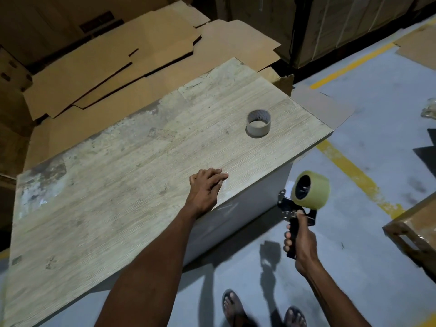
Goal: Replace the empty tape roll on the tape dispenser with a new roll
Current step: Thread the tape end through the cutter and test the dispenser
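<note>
An empty cardboard tape core [258, 123] stands on end near the far right corner of the worn wooden table [118, 175]. Off the table's right side, my right hand [300, 241] grips the black handle of the tape dispenser [296, 215]. A full yellowish tape roll [310, 189] sits on the dispenser's wheel, above my fist. My left hand [206, 187] rests flat on the table's near right edge, fingers loosely together, holding nothing.
Flattened cardboard sheets [132, 57] are stacked behind the table, with cartons [342, 24] at the back right. Grey floor with yellow lines [354, 171] lies to the right. A wooden pallet corner [415, 234] sits at far right. My sandalled feet [236, 308] are below.
</note>
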### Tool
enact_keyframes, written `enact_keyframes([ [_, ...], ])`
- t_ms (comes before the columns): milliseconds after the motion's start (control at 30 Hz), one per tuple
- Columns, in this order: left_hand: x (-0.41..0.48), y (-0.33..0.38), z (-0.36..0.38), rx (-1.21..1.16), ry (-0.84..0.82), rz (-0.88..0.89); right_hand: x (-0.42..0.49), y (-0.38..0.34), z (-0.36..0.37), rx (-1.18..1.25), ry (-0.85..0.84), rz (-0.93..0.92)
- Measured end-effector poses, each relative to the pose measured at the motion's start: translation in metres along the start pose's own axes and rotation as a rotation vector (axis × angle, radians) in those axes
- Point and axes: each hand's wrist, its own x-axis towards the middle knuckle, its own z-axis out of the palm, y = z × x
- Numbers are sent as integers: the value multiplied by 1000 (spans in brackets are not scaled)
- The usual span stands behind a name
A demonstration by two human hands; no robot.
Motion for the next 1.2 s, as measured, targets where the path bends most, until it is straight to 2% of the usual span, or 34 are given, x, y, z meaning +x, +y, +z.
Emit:
enact_keyframes([
  [200, 1, 1, 3, 49, 11, 28, -26, -59, -21, 51, 54, -205],
  [367, 1, 2, 4, 102, 24, 71, -39, -130, 13, -19, -97, -375],
  [533, 1, -1, 4, 105, 14, 95, -39, -189, 87, -174, -282, -427],
  [733, 9, -3, -9, 131, 22, 38, -29, -225, 155, -334, -492, -416],
  [867, 20, -26, -25, 186, 4, -70, -14, -228, 195, -387, -589, -301],
  [1000, 9, -53, -30, 251, -46, 18, -6, -218, 231, -405, -678, -185],
  [1200, -30, -104, -56, 311, -31, 103, 16, -195, 278, -452, -665, -74],
])
